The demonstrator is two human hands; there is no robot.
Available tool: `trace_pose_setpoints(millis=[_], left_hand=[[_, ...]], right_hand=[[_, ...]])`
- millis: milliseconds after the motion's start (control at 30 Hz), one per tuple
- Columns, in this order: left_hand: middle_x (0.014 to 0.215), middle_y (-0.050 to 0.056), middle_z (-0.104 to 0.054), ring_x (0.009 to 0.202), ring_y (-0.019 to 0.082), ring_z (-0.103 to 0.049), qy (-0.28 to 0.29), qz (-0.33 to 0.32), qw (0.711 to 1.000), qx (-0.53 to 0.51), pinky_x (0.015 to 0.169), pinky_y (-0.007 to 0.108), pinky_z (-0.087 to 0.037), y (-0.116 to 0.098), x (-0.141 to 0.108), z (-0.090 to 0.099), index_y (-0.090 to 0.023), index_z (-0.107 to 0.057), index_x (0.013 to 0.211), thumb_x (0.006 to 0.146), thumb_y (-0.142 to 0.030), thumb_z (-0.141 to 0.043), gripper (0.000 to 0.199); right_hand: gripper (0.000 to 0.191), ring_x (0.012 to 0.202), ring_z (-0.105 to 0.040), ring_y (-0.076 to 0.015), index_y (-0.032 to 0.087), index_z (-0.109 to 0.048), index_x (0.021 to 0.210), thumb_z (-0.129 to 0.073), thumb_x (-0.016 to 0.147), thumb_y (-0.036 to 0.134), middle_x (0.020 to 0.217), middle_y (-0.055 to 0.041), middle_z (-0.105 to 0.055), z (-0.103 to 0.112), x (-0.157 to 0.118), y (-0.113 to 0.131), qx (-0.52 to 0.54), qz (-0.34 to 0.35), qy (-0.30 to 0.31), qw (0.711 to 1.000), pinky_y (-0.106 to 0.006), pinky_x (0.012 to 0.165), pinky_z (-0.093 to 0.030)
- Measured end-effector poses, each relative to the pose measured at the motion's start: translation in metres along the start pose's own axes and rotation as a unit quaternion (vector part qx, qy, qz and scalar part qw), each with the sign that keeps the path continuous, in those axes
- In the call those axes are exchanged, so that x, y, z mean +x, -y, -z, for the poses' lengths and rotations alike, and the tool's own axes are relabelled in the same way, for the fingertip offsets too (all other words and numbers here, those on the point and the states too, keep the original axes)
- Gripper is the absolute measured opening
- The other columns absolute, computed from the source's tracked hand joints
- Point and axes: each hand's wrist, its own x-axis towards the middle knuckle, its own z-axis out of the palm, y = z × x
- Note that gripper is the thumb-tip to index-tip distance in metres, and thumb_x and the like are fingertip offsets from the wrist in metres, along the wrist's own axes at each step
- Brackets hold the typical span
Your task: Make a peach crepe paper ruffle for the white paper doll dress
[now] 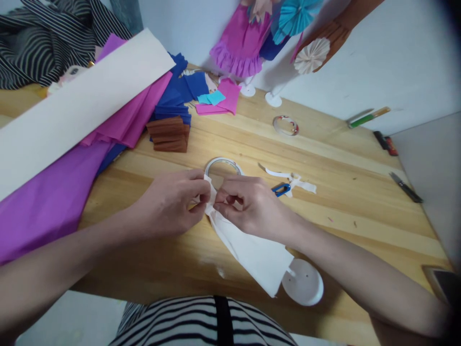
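In the head view, grasping the narrow, gathered end of a flared white paper sheet between left hand thumb and fingers; with the right hand, pinching the same end just beside. Sloping from there towards lower right, down to a flat white round disc. Best, as a judgement, to anchor the gathers with one pinch and tighten with the other, pulling gently to avoid tearing. Impossible to tell the exact folds behind the fingers.

Close to the front edge of the pale wooden table at the disc, so worth guarding against a slip. Tight beyond the fingertips because of a white ring-shaped tape roll; crowded at left by a glossy purple sheet. Roomier to the right, past a blue plastic loop-handled tool, towards a black-handled knife.
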Motion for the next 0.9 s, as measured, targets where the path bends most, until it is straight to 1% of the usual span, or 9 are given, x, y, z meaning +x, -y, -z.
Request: trace_pose_setpoints(millis=[133,267,400,500,633,733,833,900], left_hand=[[0.082,0.000,-0.061,0.070,0.012,-0.055,-0.006,0.004,0.999,0.033,0.061,0.023,-0.039,-0.0016,-0.0012,0.0011,-0.017,-0.060,0.081,0.072,-0.009,-0.051,0.015],[0.077,0.000,-0.061,0.069,0.012,-0.055,-0.024,0.012,0.999,0.036,0.060,0.022,-0.038,-0.0034,-0.0025,0.0000,-0.017,-0.060,0.083,0.073,-0.010,-0.051,0.015],[0.077,0.000,-0.061,0.069,0.012,-0.055,-0.022,0.023,0.998,0.049,0.060,0.023,-0.037,-0.0062,-0.0030,-0.0007,-0.017,-0.060,0.084,0.075,-0.011,-0.052,0.014],[0.079,0.000,-0.061,0.069,0.012,-0.055,-0.015,0.039,0.996,0.081,0.061,0.023,-0.037,-0.0084,-0.0036,-0.0010,-0.017,-0.061,0.087,0.078,-0.013,-0.051,0.014],[0.080,0.001,-0.062,0.071,0.014,-0.056,-0.025,0.028,0.990,0.136,0.058,0.024,-0.035,-0.0077,-0.0044,-0.0025,-0.018,-0.061,0.088,0.077,-0.016,-0.051,0.015],[0.084,0.003,-0.063,0.075,0.017,-0.057,-0.032,0.030,0.984,0.173,0.059,0.026,-0.037,-0.0065,-0.0049,-0.0013,-0.018,-0.060,0.095,0.076,-0.018,-0.051,0.021],[0.085,0.003,-0.063,0.075,0.017,-0.057,-0.027,0.034,0.984,0.171,0.059,0.027,-0.037,-0.0059,-0.0055,0.0012,-0.019,-0.058,0.101,0.075,-0.018,-0.051,0.027],[0.084,0.001,-0.063,0.072,0.016,-0.057,-0.021,0.032,0.988,0.151,0.058,0.026,-0.037,-0.0049,-0.0056,0.0016,-0.020,-0.058,0.097,0.073,-0.016,-0.051,0.025]], right_hand=[[0.016,0.053,-0.041,-0.0057,0.014,-0.056,0.060,-0.059,0.070,0.003,0.058,0.0042,-0.050,0.0007,-0.0006,0.0017,0.029,-0.049,0.007,0.998,-0.020,0.052,-0.030],[0.013,0.051,-0.039,-0.0054,0.014,-0.059,0.060,-0.058,0.070,0.005,0.057,0.0040,-0.051,-0.0006,-0.0007,0.0011,0.035,-0.078,0.013,0.996,-0.021,0.050,-0.028],[0.012,0.049,-0.039,-0.0054,0.014,-0.061,0.061,-0.058,0.069,0.006,0.055,0.0038,-0.052,-0.0014,-0.0001,0.0002,0.034,-0.087,0.014,0.995,-0.021,0.048,-0.027],[0.012,0.049,-0.039,-0.0055,0.014,-0.061,0.060,-0.058,0.068,0.005,0.055,0.0037,-0.052,-0.0009,0.0002,0.0009,0.032,-0.091,0.007,0.995,-0.020,0.048,-0.027],[0.012,0.048,-0.039,-0.0055,0.015,-0.059,0.060,-0.058,0.068,0.006,0.054,0.0040,-0.052,-0.0012,-0.0001,0.0027,0.028,-0.098,0.013,0.995,-0.021,0.048,-0.027],[0.011,0.048,-0.041,-0.0058,0.015,-0.060,0.060,-0.058,0.069,0.008,0.055,0.0034,-0.053,-0.0030,-0.0010,0.0022,0.027,-0.103,0.029,0.994,-0.021,0.049,-0.028],[0.009,0.050,-0.042,-0.0064,0.015,-0.061,0.062,-0.060,0.070,0.010,0.058,0.0022,-0.056,-0.0049,-0.0018,-0.0004,0.032,-0.105,0.033,0.993,-0.022,0.049,-0.028],[0.010,0.050,-0.042,-0.0066,0.015,-0.061,0.062,-0.060,0.071,0.012,0.058,0.0021,-0.056,-0.0054,-0.0023,-0.0020,0.038,-0.105,0.029,0.993,-0.022,0.049,-0.028]])
